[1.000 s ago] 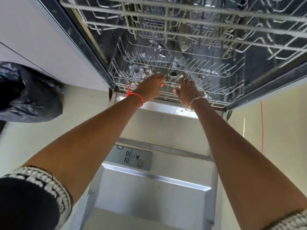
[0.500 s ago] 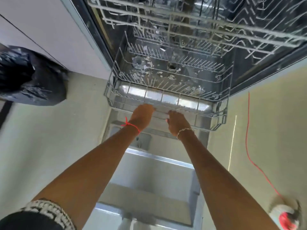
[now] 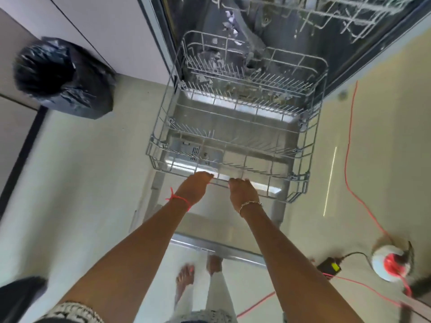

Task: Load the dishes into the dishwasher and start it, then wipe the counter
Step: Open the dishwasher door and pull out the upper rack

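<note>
Left grip (image 3: 193, 186) and right grip (image 3: 242, 193): both clenched on the front rail of the lower rack (image 3: 161, 127), knuckles up, fingers hooked over the top wire, close together near the middle.

Lower rack: stands well out of the dishwasher (image 3: 159, 40), over the lowered door (image 3: 210, 231), rear part within the tub; no dishes visible in it.

Likely handling: light while bare, stiff as a frame yet springy in its single wires. Probably rolls freely, so apt to run on, or to skew if drawn from one corner. Coated wire probably slick when wet. Best taken as here, on the thick front rail either side of centre, not by the thin upright prongs.

Upper rack (image 3: 326, 10): above, partly out of frame.

Surface and dishes: out of view.

On the floor: black bin bag (image 3: 63, 75) to the left, red cable (image 3: 349, 148) and its reel (image 3: 389, 264) to the right, bare feet (image 3: 186, 276) beyond the door's edge.
</note>
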`<state>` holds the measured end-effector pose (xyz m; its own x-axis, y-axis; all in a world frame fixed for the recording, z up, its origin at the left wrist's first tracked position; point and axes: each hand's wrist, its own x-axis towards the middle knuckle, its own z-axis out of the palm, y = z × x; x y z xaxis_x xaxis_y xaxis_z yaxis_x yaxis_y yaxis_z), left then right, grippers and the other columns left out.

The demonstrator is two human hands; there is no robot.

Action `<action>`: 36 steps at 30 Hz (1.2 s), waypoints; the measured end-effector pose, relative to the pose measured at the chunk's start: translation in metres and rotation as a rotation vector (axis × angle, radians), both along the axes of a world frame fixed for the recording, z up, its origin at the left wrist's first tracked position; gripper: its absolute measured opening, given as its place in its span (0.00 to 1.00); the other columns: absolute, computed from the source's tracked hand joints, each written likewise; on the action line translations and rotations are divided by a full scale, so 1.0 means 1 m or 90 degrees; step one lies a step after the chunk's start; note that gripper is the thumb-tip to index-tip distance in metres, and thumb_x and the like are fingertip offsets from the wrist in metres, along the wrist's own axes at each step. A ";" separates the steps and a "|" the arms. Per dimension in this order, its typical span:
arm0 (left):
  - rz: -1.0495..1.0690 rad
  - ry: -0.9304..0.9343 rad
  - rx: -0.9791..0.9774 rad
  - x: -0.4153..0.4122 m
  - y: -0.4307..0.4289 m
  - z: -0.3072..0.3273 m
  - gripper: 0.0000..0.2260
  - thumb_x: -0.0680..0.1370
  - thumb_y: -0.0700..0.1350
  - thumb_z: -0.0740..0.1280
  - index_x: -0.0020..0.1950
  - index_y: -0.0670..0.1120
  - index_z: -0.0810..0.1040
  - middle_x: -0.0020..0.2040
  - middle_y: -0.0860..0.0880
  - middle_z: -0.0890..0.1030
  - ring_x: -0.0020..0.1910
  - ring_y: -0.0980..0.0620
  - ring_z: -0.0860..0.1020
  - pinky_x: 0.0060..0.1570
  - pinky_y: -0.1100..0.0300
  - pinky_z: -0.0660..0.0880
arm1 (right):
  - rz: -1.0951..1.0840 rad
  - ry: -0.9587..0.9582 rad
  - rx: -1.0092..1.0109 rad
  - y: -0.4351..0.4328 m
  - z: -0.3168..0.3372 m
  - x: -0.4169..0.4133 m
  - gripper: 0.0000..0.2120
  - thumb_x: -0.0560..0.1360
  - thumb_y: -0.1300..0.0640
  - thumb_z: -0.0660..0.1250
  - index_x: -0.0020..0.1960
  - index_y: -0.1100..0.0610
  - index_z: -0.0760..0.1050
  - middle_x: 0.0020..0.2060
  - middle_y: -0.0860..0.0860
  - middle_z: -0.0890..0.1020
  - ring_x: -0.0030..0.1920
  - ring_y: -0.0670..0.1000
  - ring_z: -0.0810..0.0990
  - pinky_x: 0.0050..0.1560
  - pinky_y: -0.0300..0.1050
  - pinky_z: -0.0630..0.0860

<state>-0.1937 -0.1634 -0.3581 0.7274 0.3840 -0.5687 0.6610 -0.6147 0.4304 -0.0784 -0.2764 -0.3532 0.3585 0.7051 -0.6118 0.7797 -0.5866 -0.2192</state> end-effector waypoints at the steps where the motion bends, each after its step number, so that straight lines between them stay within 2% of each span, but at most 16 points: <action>1: -0.001 0.002 -0.004 -0.007 -0.006 0.001 0.21 0.81 0.40 0.48 0.72 0.42 0.66 0.71 0.42 0.69 0.70 0.46 0.67 0.68 0.59 0.57 | -0.007 0.005 -0.003 -0.006 0.001 -0.008 0.17 0.79 0.64 0.49 0.66 0.60 0.66 0.62 0.57 0.75 0.64 0.55 0.71 0.70 0.44 0.56; 6: -0.019 -0.002 -0.040 -0.049 -0.033 0.005 0.21 0.80 0.33 0.54 0.73 0.42 0.64 0.71 0.43 0.67 0.69 0.47 0.67 0.67 0.60 0.59 | -0.019 0.008 -0.026 -0.035 0.005 -0.052 0.16 0.80 0.62 0.49 0.65 0.61 0.67 0.61 0.57 0.75 0.62 0.56 0.73 0.67 0.45 0.60; 11: -0.031 -0.015 -0.050 -0.083 -0.061 0.009 0.20 0.80 0.34 0.57 0.72 0.41 0.64 0.72 0.42 0.65 0.71 0.47 0.64 0.69 0.60 0.56 | -0.042 0.009 -0.031 -0.060 0.005 -0.092 0.17 0.79 0.64 0.52 0.67 0.62 0.65 0.62 0.58 0.73 0.64 0.57 0.71 0.66 0.47 0.63; 15: -0.046 -0.031 -0.019 -0.088 -0.073 0.017 0.24 0.78 0.29 0.52 0.74 0.38 0.58 0.75 0.41 0.58 0.75 0.48 0.56 0.70 0.63 0.48 | -0.071 0.001 -0.017 -0.069 0.007 -0.099 0.20 0.78 0.66 0.53 0.69 0.63 0.61 0.64 0.60 0.70 0.66 0.58 0.67 0.67 0.48 0.64; 19: -0.074 -0.017 0.009 -0.088 -0.075 0.019 0.28 0.76 0.27 0.52 0.76 0.39 0.53 0.77 0.43 0.54 0.76 0.49 0.51 0.73 0.57 0.49 | -0.077 0.013 -0.020 -0.069 0.006 -0.097 0.22 0.77 0.67 0.54 0.71 0.63 0.58 0.66 0.60 0.67 0.68 0.58 0.65 0.68 0.49 0.63; 21: -0.085 -0.006 0.028 -0.091 -0.076 0.019 0.29 0.76 0.27 0.52 0.76 0.40 0.51 0.77 0.45 0.52 0.76 0.49 0.50 0.73 0.56 0.48 | -0.062 0.003 -0.022 -0.072 0.005 -0.100 0.25 0.77 0.66 0.56 0.73 0.62 0.54 0.69 0.59 0.64 0.71 0.57 0.60 0.71 0.49 0.60; 25: -0.139 0.046 0.078 -0.091 -0.078 0.021 0.29 0.79 0.33 0.56 0.77 0.41 0.46 0.78 0.46 0.47 0.77 0.49 0.46 0.73 0.54 0.47 | -0.053 0.002 -0.028 -0.079 0.005 -0.103 0.29 0.77 0.67 0.55 0.75 0.62 0.47 0.74 0.58 0.54 0.76 0.56 0.48 0.74 0.50 0.52; 28: -0.164 0.107 0.086 -0.088 -0.077 0.025 0.31 0.80 0.39 0.58 0.77 0.42 0.42 0.78 0.46 0.44 0.77 0.49 0.44 0.73 0.54 0.45 | -0.032 0.022 -0.056 -0.078 0.012 -0.100 0.32 0.77 0.67 0.55 0.76 0.62 0.43 0.75 0.56 0.49 0.76 0.54 0.44 0.75 0.51 0.48; 31: -0.209 0.133 0.102 -0.082 -0.072 0.039 0.30 0.81 0.43 0.57 0.77 0.43 0.42 0.78 0.47 0.44 0.77 0.51 0.44 0.73 0.54 0.43 | -0.014 0.044 -0.085 -0.075 0.025 -0.092 0.33 0.78 0.64 0.57 0.76 0.61 0.41 0.76 0.55 0.46 0.76 0.53 0.43 0.75 0.51 0.45; 36: -0.211 0.105 0.109 -0.060 -0.058 0.088 0.28 0.82 0.47 0.55 0.77 0.43 0.46 0.78 0.47 0.47 0.77 0.51 0.44 0.73 0.54 0.42 | -0.029 0.036 -0.021 -0.066 0.073 -0.064 0.29 0.80 0.59 0.55 0.76 0.61 0.45 0.76 0.54 0.49 0.76 0.52 0.46 0.75 0.50 0.47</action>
<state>-0.2535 -0.2212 -0.2700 0.7319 0.2436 -0.6363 0.4666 -0.8598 0.2075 -0.1422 -0.3421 -0.2801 0.3533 0.6683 -0.6546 0.7394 -0.6282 -0.2423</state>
